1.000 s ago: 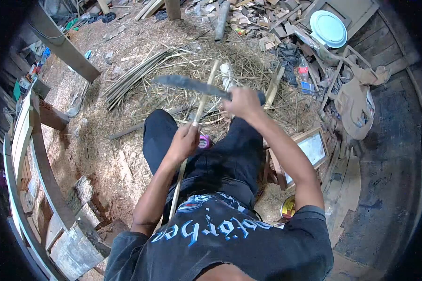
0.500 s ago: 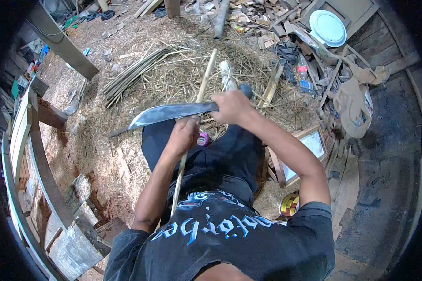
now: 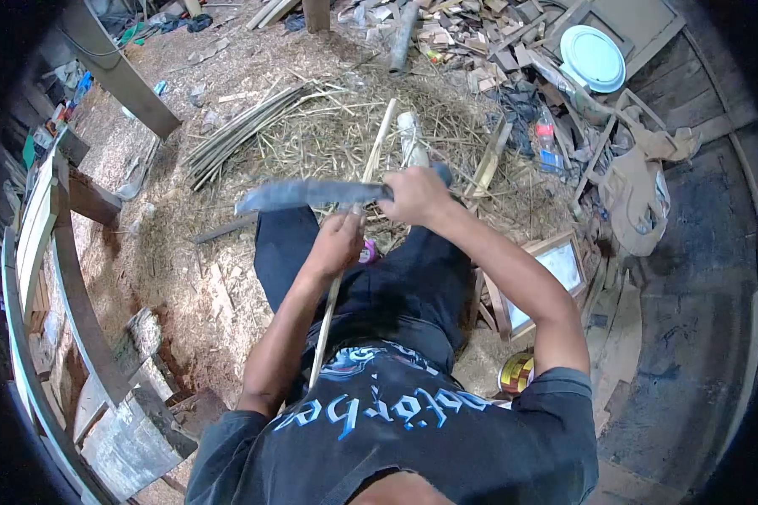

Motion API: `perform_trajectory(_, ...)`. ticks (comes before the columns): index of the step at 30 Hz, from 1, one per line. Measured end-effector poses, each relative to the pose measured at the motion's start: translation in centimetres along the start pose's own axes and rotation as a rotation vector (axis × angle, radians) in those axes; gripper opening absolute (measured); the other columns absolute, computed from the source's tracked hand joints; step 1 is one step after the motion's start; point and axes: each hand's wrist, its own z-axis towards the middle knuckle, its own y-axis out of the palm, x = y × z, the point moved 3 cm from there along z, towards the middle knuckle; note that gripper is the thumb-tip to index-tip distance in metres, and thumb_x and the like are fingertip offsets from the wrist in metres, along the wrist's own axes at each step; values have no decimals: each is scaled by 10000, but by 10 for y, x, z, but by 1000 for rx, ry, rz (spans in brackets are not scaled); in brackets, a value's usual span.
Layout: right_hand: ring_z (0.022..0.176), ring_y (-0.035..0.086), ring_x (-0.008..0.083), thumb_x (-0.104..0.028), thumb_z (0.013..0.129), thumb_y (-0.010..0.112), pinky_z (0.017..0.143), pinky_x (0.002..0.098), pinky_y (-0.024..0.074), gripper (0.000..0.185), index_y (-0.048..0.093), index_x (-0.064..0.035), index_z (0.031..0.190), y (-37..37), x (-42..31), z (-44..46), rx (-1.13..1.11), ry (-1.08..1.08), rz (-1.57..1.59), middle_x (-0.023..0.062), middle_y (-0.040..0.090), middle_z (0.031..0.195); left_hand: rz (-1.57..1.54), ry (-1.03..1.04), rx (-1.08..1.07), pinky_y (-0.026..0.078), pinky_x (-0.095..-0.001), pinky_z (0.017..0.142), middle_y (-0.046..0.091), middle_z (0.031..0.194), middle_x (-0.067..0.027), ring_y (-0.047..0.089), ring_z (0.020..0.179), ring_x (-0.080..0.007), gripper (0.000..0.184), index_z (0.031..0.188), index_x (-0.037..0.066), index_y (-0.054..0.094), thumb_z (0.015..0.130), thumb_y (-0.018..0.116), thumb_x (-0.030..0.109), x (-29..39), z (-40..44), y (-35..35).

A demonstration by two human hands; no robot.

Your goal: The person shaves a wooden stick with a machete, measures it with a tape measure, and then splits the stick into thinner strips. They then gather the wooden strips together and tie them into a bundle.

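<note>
My left hand is closed around a long pale strip of wood or bamboo, which runs from my lap up past my knees. In my right hand is the handle of a machete. Its broad blade points left and crosses the strip just above my left hand; the blade is slightly blurred. Whether its edge touches the strip I cannot tell. Between my thighs sits a pink round object, partly hidden by my left hand.
A bundle of thin strips lies on the shavings ahead. Beyond my knees stands a pale post. On the right are a framed panel, a tin and wood scraps. Curved boards stand at the left.
The machete has swung down and toward me from farther up the strip, with my right hand lower than a second ago. My left hand stays on the strip, slightly shifted.
</note>
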Motion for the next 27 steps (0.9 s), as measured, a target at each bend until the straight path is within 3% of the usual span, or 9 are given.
perform_trajectory(3, 698, 702, 357, -327, 756, 601, 689, 467, 567, 291, 702, -55, 786, -8, -2, 8, 138, -146, -82, 209, 684, 710, 7, 8, 1, 301, -276, 407, 395, 568, 41, 363, 441, -84, 356, 785, 101, 496, 1049, 435, 332, 2, -15, -11)
perform_trajectory(6, 706, 700, 374, -305, 743, 610, 684, 465, 563, 280, 690, -39, 775, -11, 23, 21, -164, 219, 19, 234, 682, 734, 81, 50, 36, 302, -277, 405, 395, 572, 43, 363, 442, -85, 358, 790, 101, 493, 1051, 434, 338, -15, -1, -12)
perform_trajectory(8, 726, 698, 378, -276, 765, 608, 700, 485, 560, 269, 698, -30, 828, -7, -5, -1, 90, -224, -44, 237, 685, 753, 57, 36, 13, 298, -266, 401, 401, 576, 47, 368, 442, -79, 363, 791, 100, 494, 1054, 428, 341, -3, -8, 0)
perform_trajectory(9, 726, 698, 378, -276, 765, 608, 700, 485, 560, 269, 698, -30, 828, -9, 9, 5, 87, -221, -43, 237, 685, 753, -14, -1, -10, 298, -261, 399, 402, 576, 48, 366, 437, -77, 365, 794, 99, 495, 1056, 423, 342, -5, -13, -1)
perform_trajectory(11, 729, 698, 385, -292, 765, 626, 712, 486, 561, 275, 705, -43, 850, -14, 55, 28, 150, 107, 20, 246, 682, 757, -45, -34, -43, 296, -254, 389, 400, 572, 49, 358, 421, -75, 372, 795, 104, 492, 1064, 405, 346, -3, -17, -5)
perform_trajectory(16, 742, 708, 355, -329, 814, 627, 724, 475, 563, 288, 722, -61, 865, -17, 22, 12, 13, -30, -68, 220, 694, 765, -30, 10, -69, 292, -252, 380, 392, 566, 47, 353, 407, -79, 377, 786, 115, 485, 1061, 406, 360, -3, -8, -5)
perform_trajectory(20, 744, 703, 377, -450, 832, 614, 711, 448, 557, 513, 720, 50, 874, -12, 132, 38, 112, 491, 142, 231, 702, 784, -27, -103, -68, 241, -259, 402, 347, 577, 61, 309, 437, -77, 354, 804, 130, 486, 1043, 427, 384, -2, -33, -21)
perform_trajectory(23, 685, 695, 331, -429, 834, 604, 664, 427, 543, 491, 708, 50, 827, 1, 144, 25, 278, 394, -35, 204, 691, 723, -90, -135, -31, 240, -256, 410, 342, 575, 67, 296, 444, -72, 326, 845, 110, 531, 1037, 427, 353, 10, -29, -24)
perform_trajectory(27, 621, 655, 346, -335, 819, 609, 639, 459, 511, 358, 717, 6, 809, 11, 56, -12, 233, 219, 524, 206, 657, 654, -441, -238, -65, 264, -223, 417, 386, 639, 64, 311, 486, -54, 282, 979, 88, 580, 1012, 431, 325, 2, -6, -19)
